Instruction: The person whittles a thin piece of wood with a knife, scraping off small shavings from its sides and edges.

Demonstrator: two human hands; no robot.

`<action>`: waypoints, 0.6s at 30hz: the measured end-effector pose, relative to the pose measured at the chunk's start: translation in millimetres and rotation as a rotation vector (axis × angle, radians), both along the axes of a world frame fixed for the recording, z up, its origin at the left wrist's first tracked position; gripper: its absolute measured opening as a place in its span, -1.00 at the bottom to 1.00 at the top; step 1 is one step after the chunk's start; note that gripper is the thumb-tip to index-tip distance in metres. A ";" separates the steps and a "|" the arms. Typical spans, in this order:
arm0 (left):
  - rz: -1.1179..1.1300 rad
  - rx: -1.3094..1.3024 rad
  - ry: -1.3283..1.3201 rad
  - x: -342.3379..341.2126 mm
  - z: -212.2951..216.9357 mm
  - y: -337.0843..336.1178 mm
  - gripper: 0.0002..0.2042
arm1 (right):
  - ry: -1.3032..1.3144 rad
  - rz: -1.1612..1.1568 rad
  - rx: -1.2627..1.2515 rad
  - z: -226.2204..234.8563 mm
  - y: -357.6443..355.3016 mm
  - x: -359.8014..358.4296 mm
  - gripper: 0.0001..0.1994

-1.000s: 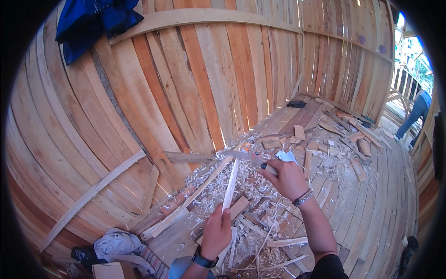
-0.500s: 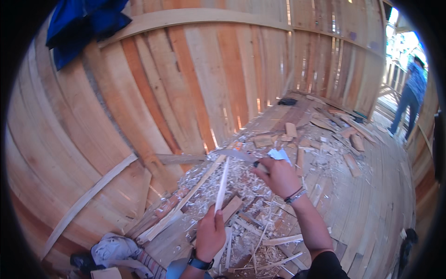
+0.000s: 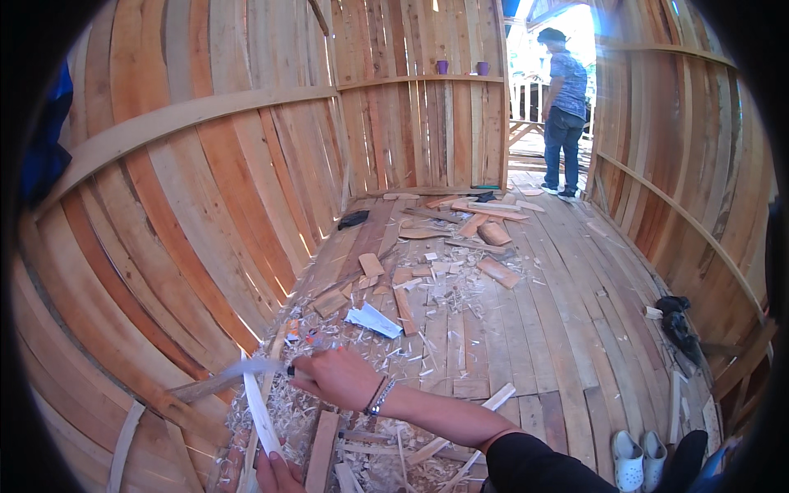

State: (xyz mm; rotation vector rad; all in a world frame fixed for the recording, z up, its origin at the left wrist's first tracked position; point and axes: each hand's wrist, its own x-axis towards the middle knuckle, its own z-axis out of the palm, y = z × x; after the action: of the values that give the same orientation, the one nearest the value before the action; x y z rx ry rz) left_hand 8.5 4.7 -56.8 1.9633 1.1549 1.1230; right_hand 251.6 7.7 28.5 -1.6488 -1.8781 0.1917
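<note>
In the lower left of the head view, my right hand [image 3: 341,380] is closed round the handle of a knife [image 3: 256,366]; fingers cover most of the handle. Its pale, motion-blurred blade points left and crosses the upper end of a light wooden strip [image 3: 261,417]. My left hand [image 3: 279,475] grips that strip's lower end at the picture's bottom edge, only partly in view. Curled wood shavings [image 3: 300,403] cover the floor beneath and around the strip. Beside my left hand lies a reddish board [image 3: 321,450].
Offcuts [image 3: 493,234] and a folded white sheet [image 3: 374,320] lie farther out on the plank floor [image 3: 567,329]. A plank wall [image 3: 214,214] rises at left. Pale clogs [image 3: 628,462] and a black bag [image 3: 678,329] sit right. A person [image 3: 565,111] stands in the far doorway.
The view has swung right and up, showing more of the doorway and floor; hands and strip now sit lower left. The blade still crosses the strip's upper end. Both hands keep their hold.
</note>
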 end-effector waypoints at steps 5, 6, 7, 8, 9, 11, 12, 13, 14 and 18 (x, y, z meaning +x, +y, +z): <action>0.064 -0.325 -0.262 11.0 35.6 -12.0 -0.77 | -0.050 0.085 -0.007 4.6 -3.6 -7.1 -0.65; 0.099 -0.324 -0.304 12.0 34.8 -12.0 -0.77 | -0.040 0.090 -0.007 1.8 -3.6 -12.5 -0.65; 0.032 -0.398 -0.330 9.3 29.1 -8.6 -0.76 | -0.031 0.091 -0.007 -1.9 -6.0 -18.8 -0.66; -0.031 -0.463 -0.356 2.5 22.2 -1.6 -0.74 | -0.020 0.096 0.002 -3.3 -6.7 -23.3 -0.66; -0.096 -0.528 -0.380 -2.4 17.2 2.1 -0.71 | -0.034 0.080 0.007 0.3 -7.7 -21.1 -0.66; -0.056 -0.561 -0.481 6.0 34.2 -8.4 -0.73 | -0.062 0.052 0.004 6.2 -6.8 -13.9 -0.66; -0.039 -0.578 -0.534 11.6 41.6 -13.7 -0.73 | -0.051 0.067 0.003 1.7 -7.2 -15.1 -0.67; -0.040 -0.562 -0.528 13.8 44.8 -15.8 -0.76 | -0.039 0.082 0.006 -4.2 -8.1 -18.1 -0.68; -0.039 -0.544 -0.522 15.2 47.3 -17.7 -0.78 | -0.028 0.100 0.010 -6.4 -8.7 -20.1 -0.68; 0.063 -0.350 -0.416 6.6 26.6 -10.5 -0.77 | -0.003 -0.003 0.093 -0.2 0.3 -20.2 -0.70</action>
State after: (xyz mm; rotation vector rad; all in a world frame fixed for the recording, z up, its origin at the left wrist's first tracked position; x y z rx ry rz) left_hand 15.1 -5.7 -30.1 1.3586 1.1013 1.1969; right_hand 231.4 7.9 28.3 -1.5901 -1.8578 0.0988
